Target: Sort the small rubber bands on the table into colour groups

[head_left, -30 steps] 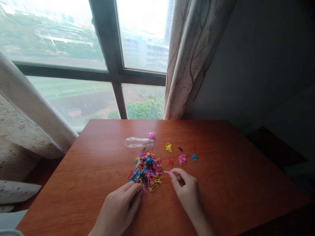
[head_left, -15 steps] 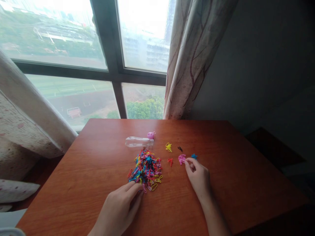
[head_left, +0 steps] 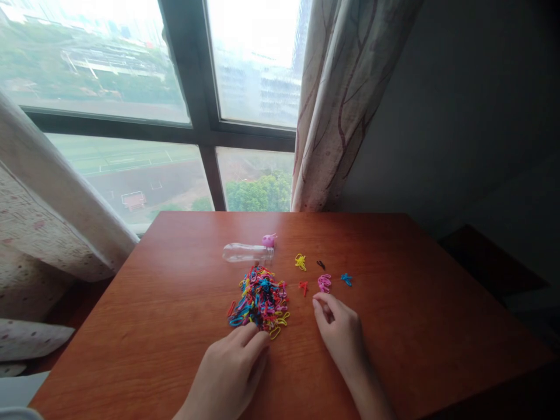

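Observation:
A heap of small coloured rubber bands (head_left: 261,297) lies on the wooden table. At its near edge is my left hand (head_left: 234,364), fingers curled together; the fingertips partly cover the bands, and whatever they hold is hidden. My right hand (head_left: 341,329) is right of the heap, thumb and index finger pinched with nothing visible between them. Just beyond those fingertips sits a small pink group of bands (head_left: 324,283). Around it are red bands (head_left: 303,288), yellow bands (head_left: 300,262), black bands (head_left: 321,264) and blue bands (head_left: 346,279).
Behind the heap a clear plastic bottle (head_left: 247,252) lies on its side, beside a pink cap (head_left: 268,240). The table (head_left: 153,309) reaches back to a window with curtains (head_left: 326,116) at its sides. A white object (head_left: 21,391) shows at the lower left.
My right hand has drawn back from the pink bands, toward me and left. My left hand has shifted right along the heap's near edge, and a pink band there no longer shows.

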Available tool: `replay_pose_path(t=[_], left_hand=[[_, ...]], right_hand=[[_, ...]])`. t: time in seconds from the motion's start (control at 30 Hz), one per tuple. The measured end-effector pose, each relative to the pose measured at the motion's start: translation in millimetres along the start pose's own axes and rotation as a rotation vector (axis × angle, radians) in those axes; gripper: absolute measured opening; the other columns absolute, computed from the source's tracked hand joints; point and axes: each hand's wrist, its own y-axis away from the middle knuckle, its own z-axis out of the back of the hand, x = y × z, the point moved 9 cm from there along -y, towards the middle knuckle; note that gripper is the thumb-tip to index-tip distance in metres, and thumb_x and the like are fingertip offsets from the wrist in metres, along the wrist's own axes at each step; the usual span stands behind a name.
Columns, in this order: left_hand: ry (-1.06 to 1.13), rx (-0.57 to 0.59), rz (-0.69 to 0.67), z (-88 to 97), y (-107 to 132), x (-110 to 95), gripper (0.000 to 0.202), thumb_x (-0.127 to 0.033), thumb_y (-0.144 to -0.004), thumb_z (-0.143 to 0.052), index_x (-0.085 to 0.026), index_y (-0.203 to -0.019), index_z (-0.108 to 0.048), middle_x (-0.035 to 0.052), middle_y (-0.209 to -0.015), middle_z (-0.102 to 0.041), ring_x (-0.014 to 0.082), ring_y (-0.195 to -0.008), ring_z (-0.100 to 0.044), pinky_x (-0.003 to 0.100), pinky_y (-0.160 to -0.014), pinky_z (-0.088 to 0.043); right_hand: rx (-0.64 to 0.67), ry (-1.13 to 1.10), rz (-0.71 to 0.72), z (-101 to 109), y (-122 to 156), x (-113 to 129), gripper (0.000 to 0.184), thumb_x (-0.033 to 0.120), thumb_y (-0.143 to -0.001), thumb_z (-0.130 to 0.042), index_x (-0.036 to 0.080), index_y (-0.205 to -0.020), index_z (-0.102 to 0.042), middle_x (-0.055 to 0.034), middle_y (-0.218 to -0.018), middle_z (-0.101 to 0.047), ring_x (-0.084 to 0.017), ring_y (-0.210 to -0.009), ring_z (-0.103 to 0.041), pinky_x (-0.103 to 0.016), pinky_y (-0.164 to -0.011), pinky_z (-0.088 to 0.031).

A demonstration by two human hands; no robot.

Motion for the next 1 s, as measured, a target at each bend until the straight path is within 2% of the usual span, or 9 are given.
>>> replay_pose_path(t=[0.13,0.23,0.4,0.6,0.67,0.77,0.9,1.0], left_hand=[[-0.043,0.108,0.07,-4.3,-6.9,-4.0,0.025,-0.007,-0.089,-0.05,-0.026,-0.097,-0.065,0.0017,-0.095,-0.069,0.0212,-0.085,-0.068,0.03,-0.071,-0.054],[-0.054,0.167,0.082,-8.2,-11.9,-6.9,0.028,-0.005,-0.09,-0.05,-0.025,-0.101,-0.065,0.0027,-0.1,-0.069,0.0223,-0.09,-0.067,0.033,-0.076,-0.055],[-0.095,0.232,0.083,-16.0,-18.5,-10.2,0.026,-0.006,-0.093,-0.047,-0.022,-0.099,-0.066,0.004,-0.1,-0.069,0.0233,-0.091,-0.067,0.036,-0.077,-0.056],[-0.149,0.239,0.047,-16.3,-22.8,-16.7,0.024,-0.005,-0.09,-0.051,-0.021,-0.099,-0.066,0.0042,-0.1,-0.07,0.0243,-0.091,-0.068,0.037,-0.077,-0.056],[-0.148,0.214,0.026,-10.4,-26.9,-17.2,0.023,-0.006,-0.09,-0.051,-0.021,-0.099,-0.065,0.0041,-0.099,-0.07,0.0245,-0.091,-0.068,0.036,-0.075,-0.056],[-0.15,0.144,0.012,8.9,-41.9,-14.7,0.019,-0.013,-0.094,-0.047,-0.021,-0.094,-0.064,0.0046,-0.095,-0.069,0.0235,-0.088,-0.068,0.033,-0.07,-0.054],[-0.186,0.077,-0.029,35.7,-79.4,-14.5,0.015,-0.019,-0.094,-0.048,-0.021,-0.094,-0.063,0.0055,-0.095,-0.068,0.0239,-0.086,-0.067,0.031,-0.066,-0.05],[-0.169,0.078,-0.048,39.8,-113.8,-14.0,0.018,-0.021,-0.094,-0.046,-0.019,-0.09,-0.064,0.0066,-0.091,-0.069,0.023,-0.082,-0.067,0.029,-0.063,-0.047]], right_hand=[[0.104,-0.066,0.041,-19.1,15.9,24.2,0.019,0.023,-0.095,-0.049,0.021,-0.089,-0.067,-0.0012,-0.075,-0.069,-0.015,-0.063,-0.064,-0.023,-0.062,-0.043],[0.153,-0.079,0.054,-28.2,25.5,33.0,0.016,0.019,-0.094,-0.05,0.022,-0.089,-0.065,0.0006,-0.073,-0.067,-0.015,-0.062,-0.063,-0.024,-0.061,-0.041],[0.172,-0.078,0.078,-30.9,29.2,36.7,0.015,0.017,-0.092,-0.051,0.023,-0.089,-0.064,0.0014,-0.073,-0.067,-0.015,-0.062,-0.061,-0.025,-0.061,-0.038],[0.183,-0.089,0.079,-29.6,26.1,39.5,0.016,0.016,-0.092,-0.05,0.022,-0.087,-0.063,0.0008,-0.073,-0.067,-0.015,-0.063,-0.061,-0.025,-0.062,-0.038],[0.186,-0.09,0.074,-28.9,25.8,40.2,0.016,0.016,-0.092,-0.05,0.022,-0.087,-0.063,0.001,-0.073,-0.067,-0.015,-0.063,-0.061,-0.025,-0.062,-0.037],[0.199,-0.089,0.072,-29.1,25.6,40.9,0.015,0.016,-0.092,-0.051,0.023,-0.086,-0.063,0.002,-0.071,-0.066,-0.015,-0.062,-0.06,-0.025,-0.061,-0.036],[0.209,-0.115,0.062,-30.3,25.2,39.8,0.016,0.016,-0.091,-0.051,0.023,-0.085,-0.064,0.002,-0.072,-0.067,-0.014,-0.063,-0.061,-0.024,-0.062,-0.037],[0.21,-0.132,0.051,-31.4,25.1,38.3,0.016,0.016,-0.09,-0.051,0.023,-0.083,-0.064,0.0016,-0.072,-0.067,-0.015,-0.064,-0.062,-0.024,-0.062,-0.037]])
